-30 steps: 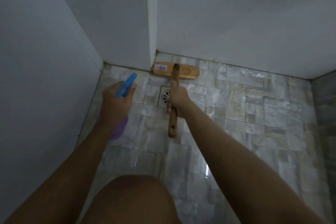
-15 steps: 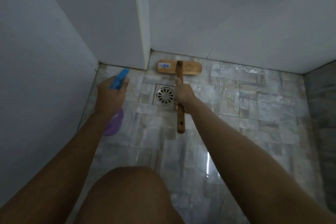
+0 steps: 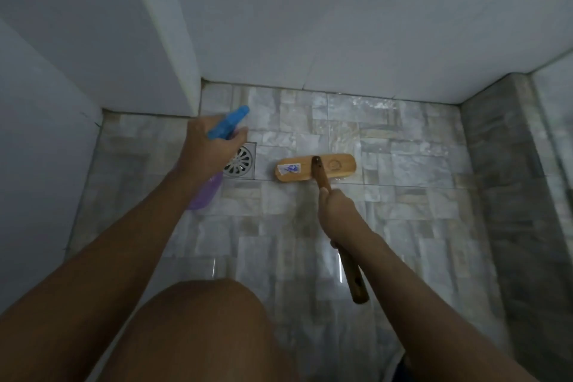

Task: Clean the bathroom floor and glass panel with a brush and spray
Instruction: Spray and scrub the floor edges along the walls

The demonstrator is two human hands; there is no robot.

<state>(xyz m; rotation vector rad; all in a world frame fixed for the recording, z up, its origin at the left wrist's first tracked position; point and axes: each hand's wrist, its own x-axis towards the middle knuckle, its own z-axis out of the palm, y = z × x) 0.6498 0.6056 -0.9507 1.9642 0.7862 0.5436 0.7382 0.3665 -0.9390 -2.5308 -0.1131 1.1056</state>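
A wooden scrub brush (image 3: 316,167) lies head-down on the wet stone-tile floor (image 3: 403,195), to the right of the drain. My right hand (image 3: 336,211) grips its long wooden handle about midway, and the handle's end sticks out behind my wrist. My left hand (image 3: 207,149) holds a spray bottle (image 3: 228,125) with a blue trigger head and a purple body, above the drain. The nozzle points toward the back wall. The glass panel (image 3: 555,121) is only partly seen at the right edge.
A round metal floor drain (image 3: 240,161) sits left of the brush, partly hidden by my left hand. White walls close the left and back sides, with a jutting corner (image 3: 189,84). A grey tiled kerb (image 3: 508,195) runs along the right. My knee (image 3: 198,335) is low in view.
The brush head has slid from the back wall near the corner out to the right of the drain. My left hand with the bottle has moved right, over the drain.
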